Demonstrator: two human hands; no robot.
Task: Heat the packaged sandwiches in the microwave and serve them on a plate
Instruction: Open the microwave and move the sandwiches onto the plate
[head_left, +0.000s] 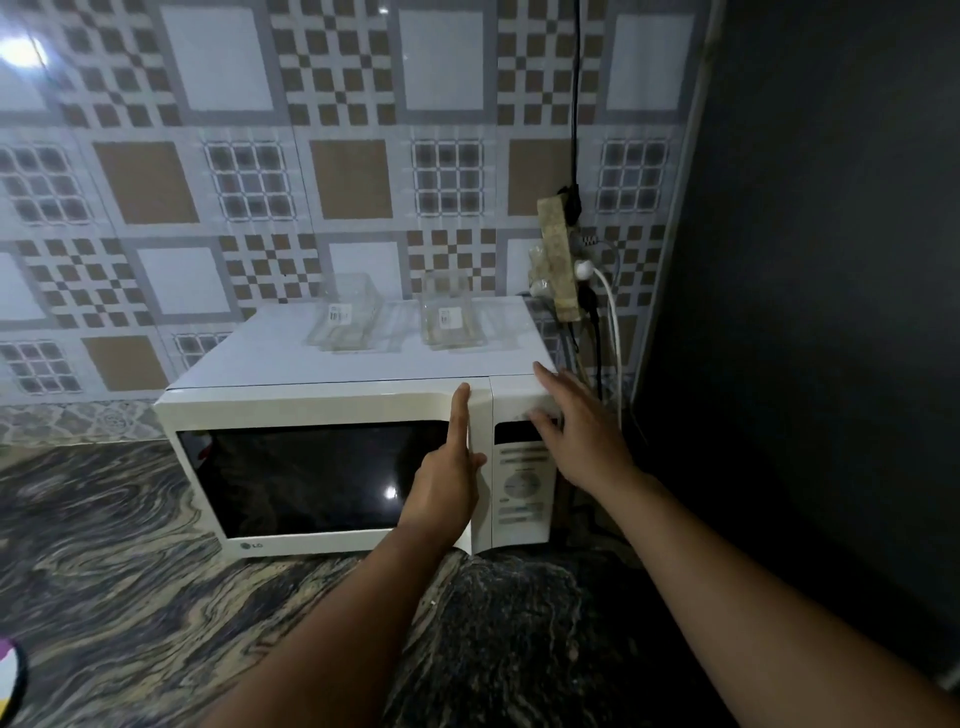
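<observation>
A white microwave (291, 405) stands on the marbled counter, its dark-windowed door closed. On its top lie two clear plastic sandwich packages, one on the left (345, 319) and one on the right (451, 317); both look empty. My left hand (451, 478) lies flat against the door's right edge, fingers straight and pointing up. My right hand (576, 421) rests with spread fingers on the microwave's top right corner, above the control panel (522, 483). What is inside the oven is hidden behind the dark window.
A worn power strip (558, 260) with several plugs and cables hangs on the tiled wall just right of the microwave. A dark wall (810, 312) closes off the right side. The counter (130, 571) stretches to the left and front.
</observation>
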